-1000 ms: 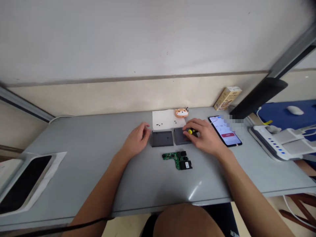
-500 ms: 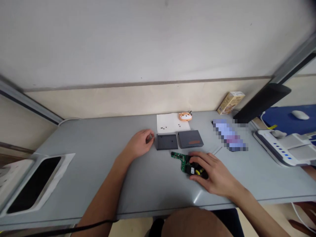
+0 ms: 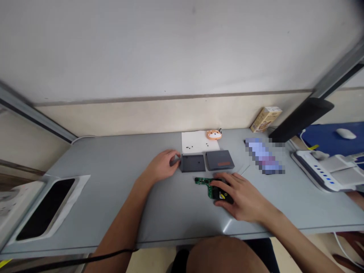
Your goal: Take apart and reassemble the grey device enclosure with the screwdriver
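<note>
Green circuit board (image 3: 202,182) lies flat on the grey worktop (image 3: 113,212), just past 12 o'clock, its black connector blocks partly under the right hand (image 3: 244,199). That hand sits at 1 o'clock, fingers curled closed around a stubby yellow-and-black tool (image 3: 224,195), which rests against the board's near end. The left hand (image 3: 160,165), at 11 o'clock, has its fingertips drawn together at a small grey piece (image 3: 175,160) by the edge of the dark grey case half (image 3: 193,163); whether they grip it, I cannot tell.

The board should be light and stiff but easily damaged, so the bare green edges look like the safest place to take hold, away from the soldered parts. The case half and its neighbour, the grey case half with an orange label (image 3: 220,160), look thin and light.

Farther out at 12 o'clock, tiny black screws (image 3: 190,147) are scattered on a white paper sheet (image 3: 199,141), with an orange dog-face ornament (image 3: 214,134) at its top edge. A pixelated phone (image 3: 264,155) lies at 2 o'clock, and a printed cardboard box (image 3: 266,119) stands near the wall beyond it.
</note>
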### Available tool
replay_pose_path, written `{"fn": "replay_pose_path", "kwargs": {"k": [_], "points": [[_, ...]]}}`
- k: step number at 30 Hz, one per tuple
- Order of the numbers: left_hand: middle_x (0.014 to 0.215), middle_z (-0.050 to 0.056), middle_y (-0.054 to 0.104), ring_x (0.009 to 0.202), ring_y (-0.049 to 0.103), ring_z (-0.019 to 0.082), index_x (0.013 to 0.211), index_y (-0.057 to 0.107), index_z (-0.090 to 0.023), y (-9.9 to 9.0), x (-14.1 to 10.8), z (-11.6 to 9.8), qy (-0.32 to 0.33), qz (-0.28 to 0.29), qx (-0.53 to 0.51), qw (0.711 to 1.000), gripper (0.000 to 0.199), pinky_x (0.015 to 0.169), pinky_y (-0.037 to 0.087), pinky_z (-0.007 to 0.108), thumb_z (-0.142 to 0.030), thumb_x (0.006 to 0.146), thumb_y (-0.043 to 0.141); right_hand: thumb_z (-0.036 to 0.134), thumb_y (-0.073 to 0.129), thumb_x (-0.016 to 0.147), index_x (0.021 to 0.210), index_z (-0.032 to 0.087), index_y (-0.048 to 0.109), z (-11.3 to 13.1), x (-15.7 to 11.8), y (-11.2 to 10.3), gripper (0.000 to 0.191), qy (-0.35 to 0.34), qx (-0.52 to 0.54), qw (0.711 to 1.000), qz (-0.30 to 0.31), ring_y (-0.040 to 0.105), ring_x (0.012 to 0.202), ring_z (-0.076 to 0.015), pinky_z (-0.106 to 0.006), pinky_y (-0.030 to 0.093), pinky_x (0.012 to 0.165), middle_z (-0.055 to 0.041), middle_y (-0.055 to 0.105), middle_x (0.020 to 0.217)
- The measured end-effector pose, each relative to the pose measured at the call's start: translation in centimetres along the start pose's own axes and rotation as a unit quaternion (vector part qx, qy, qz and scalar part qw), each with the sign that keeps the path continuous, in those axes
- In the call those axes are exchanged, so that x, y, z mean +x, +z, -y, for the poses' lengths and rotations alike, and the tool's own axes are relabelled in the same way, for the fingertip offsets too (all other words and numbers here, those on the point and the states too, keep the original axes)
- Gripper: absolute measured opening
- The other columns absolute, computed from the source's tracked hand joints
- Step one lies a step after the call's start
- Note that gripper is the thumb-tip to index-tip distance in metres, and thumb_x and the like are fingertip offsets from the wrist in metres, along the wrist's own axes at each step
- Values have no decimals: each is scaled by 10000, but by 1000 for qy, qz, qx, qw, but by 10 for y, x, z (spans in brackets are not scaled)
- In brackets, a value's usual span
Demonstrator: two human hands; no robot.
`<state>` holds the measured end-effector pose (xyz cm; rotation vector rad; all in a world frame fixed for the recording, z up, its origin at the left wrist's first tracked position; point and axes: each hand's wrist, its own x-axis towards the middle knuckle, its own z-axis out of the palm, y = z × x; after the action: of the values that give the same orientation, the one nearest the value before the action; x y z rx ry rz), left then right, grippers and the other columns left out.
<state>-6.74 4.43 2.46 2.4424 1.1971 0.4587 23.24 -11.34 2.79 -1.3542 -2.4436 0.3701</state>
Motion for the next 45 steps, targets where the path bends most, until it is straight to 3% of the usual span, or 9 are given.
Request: {"fn": "replay_pose_path", "kwargs": {"k": [7,10,12,17,21,29,36,45], "points": [[926,47,664,830,606,214,1111,676,-220,0,0,-3,10,-1,10,1000,218,765,488,345,-271,948,540,393,622,959,1323,297,607,0,0,2,377,-8,3,1000,-5,668,1104,-293,-523,544,940,-107,632,1350],[928,50,663,833,607,216,1122,673,-214,1,0,-4,15,1,16,1000,225,766,488,344,-272,952,537,390,606,972,1303,293,626,0,6,-5,345,-22,3,1000,-20,641,1187,-297,-505,520,977,-98,628,1371],[928,49,666,835,605,217,1120,674,-215,0,1,-5,17,5,16,1000,224,770,487,347,-273,953,536,393,600,977,1297,283,637,-1,19,-15,341,-27,-4,999,-44,608,1256,-310,-498,498,999,-104,627,1380],[927,46,676,831,609,214,1088,684,-210,0,1,-5,22,8,12,1000,208,784,485,345,-265,958,532,345,627,953,1174,236,693,-14,75,-37,255,-17,-46,997,-60,670,1069,-280,-465,485,951,-106,679,1258],[927,44,673,814,612,205,1090,686,-205,-1,1,-5,9,3,4,1000,212,769,480,331,-285,972,529,311,677,911,1100,227,724,-23,100,-30,213,-17,-57,998,-32,667,1005,-275,-455,472,952,-88,694,1212],[937,39,680,833,607,207,1049,670,-214,0,2,-9,21,3,3,1000,180,764,468,317,-251,963,516,367,650,953,1168,222,718,-28,91,1,267,-41,-23,996,-74,663,1078,-254,-412,454,942,-95,663,1314],[907,18,662,800,593,186,1048,655,-218,2,2,-12,10,12,-25,1000,166,731,454,301,-242,967,513,364,656,949,1158,231,729,-29,93,0,258,-31,-23,997,-70,659,1081,-266,-432,433,947,-85,678,1318],[810,2,624,733,557,174,864,634,-211,3,2,-10,35,-2,15,999,182,687,430,305,-247,978,497,374,675,935,1155,225,723,-26,88,-9,270,-32,-24,999,-23,643,1106,-279,-436,432,972,-76,718,1218]]}}
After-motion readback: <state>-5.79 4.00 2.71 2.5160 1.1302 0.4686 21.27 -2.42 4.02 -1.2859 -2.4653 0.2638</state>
